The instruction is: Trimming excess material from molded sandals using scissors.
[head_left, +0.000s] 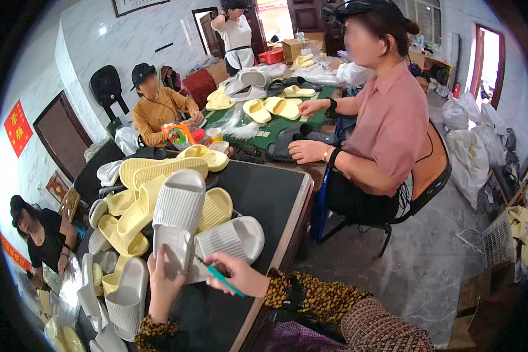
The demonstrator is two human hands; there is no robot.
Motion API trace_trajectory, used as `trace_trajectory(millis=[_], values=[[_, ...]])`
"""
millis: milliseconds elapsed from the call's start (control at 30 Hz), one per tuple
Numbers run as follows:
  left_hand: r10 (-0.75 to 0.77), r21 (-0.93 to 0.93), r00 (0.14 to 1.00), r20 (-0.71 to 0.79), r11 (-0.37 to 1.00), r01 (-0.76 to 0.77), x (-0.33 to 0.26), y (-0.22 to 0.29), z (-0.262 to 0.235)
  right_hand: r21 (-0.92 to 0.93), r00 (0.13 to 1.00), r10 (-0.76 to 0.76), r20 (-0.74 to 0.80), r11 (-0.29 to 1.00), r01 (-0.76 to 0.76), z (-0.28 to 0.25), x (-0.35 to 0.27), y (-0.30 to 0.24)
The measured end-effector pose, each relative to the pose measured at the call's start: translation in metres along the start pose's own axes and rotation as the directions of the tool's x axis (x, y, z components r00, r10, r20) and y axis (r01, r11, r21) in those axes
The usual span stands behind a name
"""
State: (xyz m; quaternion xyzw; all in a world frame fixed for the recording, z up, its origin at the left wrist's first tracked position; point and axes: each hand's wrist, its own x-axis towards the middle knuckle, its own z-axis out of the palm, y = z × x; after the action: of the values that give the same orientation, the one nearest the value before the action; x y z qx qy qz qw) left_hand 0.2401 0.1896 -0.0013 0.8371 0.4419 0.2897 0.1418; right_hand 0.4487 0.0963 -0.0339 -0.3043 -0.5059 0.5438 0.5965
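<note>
My left hand (161, 287) grips the heel end of a white ribbed slide sandal (177, 217), holding it sole-up over the black table (264, 193). My right hand (237, 274) pinches a thin teal tool (223, 277) whose tip touches the sandal's lower edge. A second white slide sandal (232, 237) lies just right of the held one. Behind them sits a heap of pale yellow slide sandals (141, 193).
More white sandals (120, 293) lie at the table's left. A person in a pink shirt (387, 117) sits across at a green table (276, 126) with yellow and dark sandals. Other people sit or stand at the left and back. Bags (472, 146) line the right.
</note>
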Motion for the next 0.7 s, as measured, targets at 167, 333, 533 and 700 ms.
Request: trace_trajectory(millis=[167,333,533,700], values=[[0.032,0.054,0.999,-0.033,0.998,-0.030,0.021,-0.003,0.014,-0.011,0.996,0.094,0.008,0.996,-0.093,-0.022,0.012,-0.001],[0.134,0.060,0.988,-0.080,0.990,-0.130,0.038,-0.012,0.035,0.051,0.990,0.077,-0.118,0.996,-0.072,-0.032,0.013,-0.001],[-0.013,-0.099,0.995,-0.100,0.995,0.003,0.005,-0.006,0.016,-0.092,0.975,-0.003,-0.221,0.996,-0.018,0.000,0.005,-0.017],[0.055,0.066,0.990,-0.130,0.997,-0.046,-0.047,-0.011,-0.047,-0.105,0.993,-0.030,-0.118,0.994,0.017,0.048,0.009,-0.052]])
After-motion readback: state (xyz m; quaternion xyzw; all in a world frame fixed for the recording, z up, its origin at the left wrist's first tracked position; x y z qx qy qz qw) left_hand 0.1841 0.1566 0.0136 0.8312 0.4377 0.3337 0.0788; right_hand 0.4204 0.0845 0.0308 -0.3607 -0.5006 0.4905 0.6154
